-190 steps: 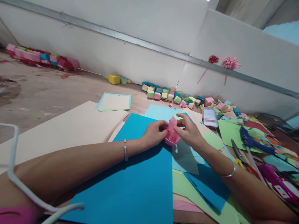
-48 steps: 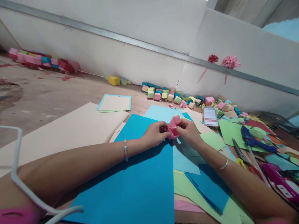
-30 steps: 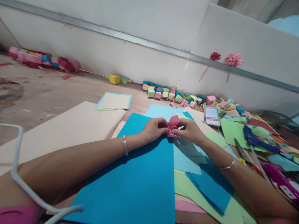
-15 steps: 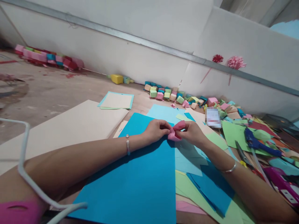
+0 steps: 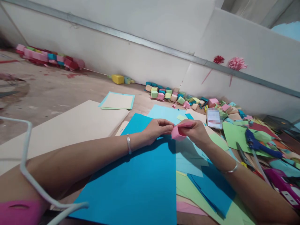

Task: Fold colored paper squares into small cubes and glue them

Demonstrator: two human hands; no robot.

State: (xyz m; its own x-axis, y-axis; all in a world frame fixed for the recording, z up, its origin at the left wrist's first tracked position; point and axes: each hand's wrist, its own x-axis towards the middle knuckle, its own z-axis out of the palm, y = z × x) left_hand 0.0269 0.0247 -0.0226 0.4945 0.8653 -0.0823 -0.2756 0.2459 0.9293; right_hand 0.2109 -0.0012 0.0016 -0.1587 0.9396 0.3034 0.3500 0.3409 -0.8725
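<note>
A small pink folded paper box [image 5: 178, 133] with an open side is held up between my hands, above the blue sheet's right edge. My left hand [image 5: 158, 129] pinches its left corner with thumb and fingers. From the right, my right hand [image 5: 196, 132] grips the box's upper flap and side; some of those fingertips are hidden behind the paper. Under both hands lies a large blue sheet of paper [image 5: 140, 181], with light blue sheets [image 5: 189, 159] beside it on the right.
A blue glue gun [image 5: 262, 145], scissors [image 5: 243, 154] and a magenta power strip [image 5: 281, 184] lie at right. Several small paper boxes [image 5: 167, 95] line the wall. A large cream sheet [image 5: 70, 125] is at left; a white bent tube [image 5: 24, 150] crosses the near left.
The pink paper box has been turned, and its hollow side now faces me more. My left fingers have shifted to its corner; my right hand has moved slightly over its flap.
</note>
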